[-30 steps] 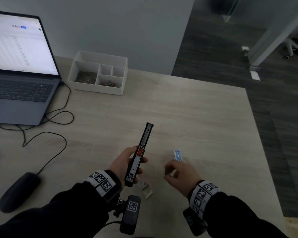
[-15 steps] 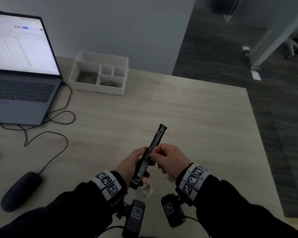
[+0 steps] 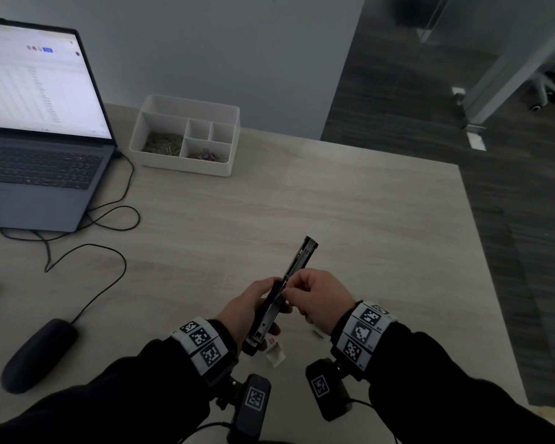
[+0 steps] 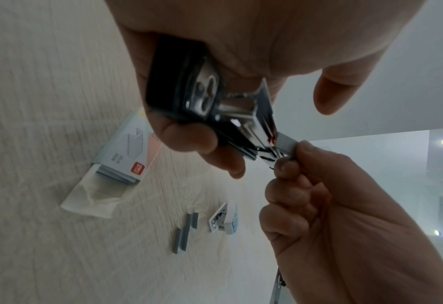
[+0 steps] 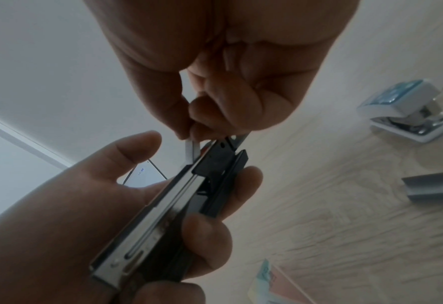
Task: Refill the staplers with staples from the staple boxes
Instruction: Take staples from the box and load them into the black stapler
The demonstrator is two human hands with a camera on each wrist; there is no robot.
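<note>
My left hand (image 3: 249, 307) grips a long black stapler (image 3: 297, 265) above the desk's near edge, its metal magazine (image 5: 147, 230) open and pointing away from me. My right hand (image 3: 314, 301) pinches a short strip of staples (image 4: 285, 145) between thumb and forefinger and holds it against the magazine channel. A staple box (image 4: 132, 152) lies open on the desk under my left hand. Loose staple strips (image 4: 185, 234) lie beside a small white and blue stapler (image 5: 407, 109), which my right hand hides in the head view.
An open laptop (image 3: 36, 145) stands at the back left, its cable (image 3: 109, 238) looping toward a dark mouse (image 3: 37, 354). A white divided tray (image 3: 186, 136) with clips sits at the back. The desk's right edge (image 3: 491, 261) drops to dark floor.
My right hand came left from the desk by the small stapler and brought a staple strip to the black stapler. My left hand tilted the stapler rightward and holds it there.
</note>
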